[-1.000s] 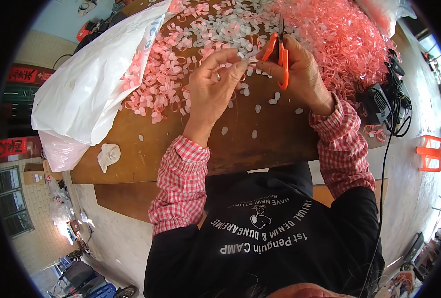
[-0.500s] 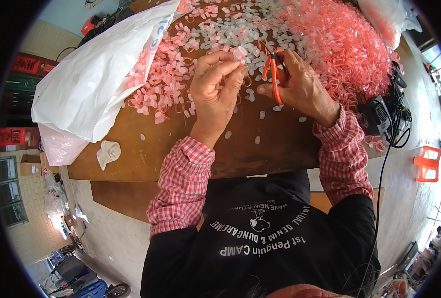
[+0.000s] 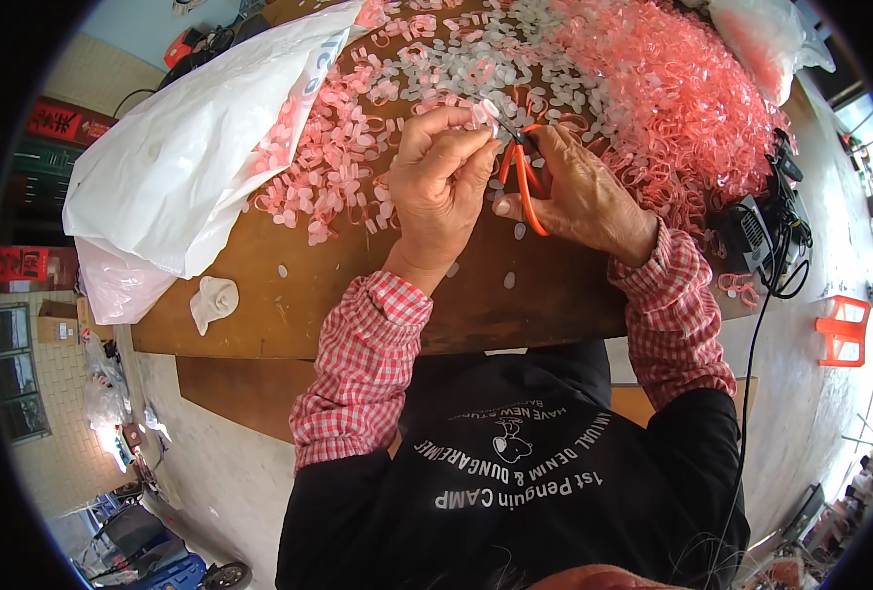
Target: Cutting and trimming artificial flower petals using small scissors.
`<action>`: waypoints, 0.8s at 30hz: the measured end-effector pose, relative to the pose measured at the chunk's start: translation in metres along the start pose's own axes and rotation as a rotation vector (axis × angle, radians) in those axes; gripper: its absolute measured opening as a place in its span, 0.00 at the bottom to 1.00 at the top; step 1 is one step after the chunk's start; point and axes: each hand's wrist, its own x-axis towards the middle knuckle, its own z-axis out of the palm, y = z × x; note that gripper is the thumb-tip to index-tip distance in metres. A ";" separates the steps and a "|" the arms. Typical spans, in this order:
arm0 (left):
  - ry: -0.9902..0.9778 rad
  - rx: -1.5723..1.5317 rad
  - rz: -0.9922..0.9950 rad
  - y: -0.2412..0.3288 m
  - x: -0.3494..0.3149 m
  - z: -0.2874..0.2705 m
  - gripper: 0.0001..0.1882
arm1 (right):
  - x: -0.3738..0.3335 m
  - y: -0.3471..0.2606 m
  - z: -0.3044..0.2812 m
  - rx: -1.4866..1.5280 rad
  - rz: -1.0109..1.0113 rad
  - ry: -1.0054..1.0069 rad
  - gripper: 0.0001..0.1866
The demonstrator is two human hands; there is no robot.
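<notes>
Between the thumb and fingers of my left hand [image 3: 441, 182] is a small pale pink plastic piece [image 3: 484, 113], pinched and held up over the table. My right hand [image 3: 594, 192] grips a pair of cutting pliers [image 3: 523, 182] with orange handles. The dark jaws of the pliers reach to the edge of the plastic piece; whether they are closed on it is too small to tell. Under and beyond my hands lie loose clear oval discs [image 3: 436, 64] and pink looped plastic pieces [image 3: 333, 147].
A large white plastic bag [image 3: 191, 147] lies at the left, with a crumpled pale cloth [image 3: 214, 303] near it. At the right rises a big heap of pink plastic loops [image 3: 672, 108], beside a dark device with cables [image 3: 756, 231]. The brown table's edge [image 3: 535, 344] runs close to me.
My right hand has moved left and slightly down, bringing the pliers' jaws from apart to the plastic piece. My left hand has shifted slightly right and still pinches it.
</notes>
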 end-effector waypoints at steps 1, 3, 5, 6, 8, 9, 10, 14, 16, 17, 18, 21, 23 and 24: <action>-0.021 0.022 -0.015 0.001 0.001 -0.001 0.08 | 0.000 0.000 0.001 0.056 0.076 -0.010 0.34; -0.042 0.041 -0.030 0.002 0.000 0.000 0.08 | -0.001 0.000 0.002 0.110 0.154 -0.019 0.34; -0.059 0.018 -0.047 0.002 0.000 0.001 0.07 | 0.000 0.000 0.002 0.162 0.129 0.004 0.30; -0.058 0.017 -0.047 0.003 0.001 0.001 0.07 | 0.000 0.001 0.004 0.161 0.129 0.004 0.30; -0.072 0.089 0.049 0.004 0.004 0.001 0.07 | -0.001 0.004 0.008 0.035 0.130 0.006 0.36; -0.074 0.091 0.049 0.004 0.003 0.001 0.07 | -0.001 0.003 0.008 0.037 0.130 0.007 0.36; -0.082 0.066 0.024 0.003 0.002 0.002 0.07 | 0.000 0.001 0.009 0.031 0.135 0.023 0.34; -0.070 0.043 0.022 -0.001 0.002 0.003 0.09 | 0.001 -0.007 0.009 0.094 0.257 -0.029 0.26; -0.064 0.060 0.026 -0.002 0.001 0.003 0.09 | 0.002 -0.010 0.009 0.056 0.262 -0.021 0.26; -0.059 0.075 0.030 -0.002 0.001 0.003 0.09 | 0.003 -0.011 0.009 0.018 0.267 -0.013 0.26; -0.058 0.075 0.030 -0.002 0.001 0.003 0.09 | 0.003 -0.012 0.009 0.018 0.267 -0.013 0.26; -0.057 0.044 -0.013 -0.002 0.002 0.003 0.08 | 0.002 -0.011 0.010 0.010 0.292 -0.004 0.24; -0.052 0.111 0.038 -0.002 0.003 0.002 0.07 | -0.001 -0.001 0.016 0.002 0.246 0.057 0.22; -0.051 0.113 0.038 -0.002 0.004 0.001 0.07 | 0.000 0.001 0.015 0.003 0.244 0.056 0.22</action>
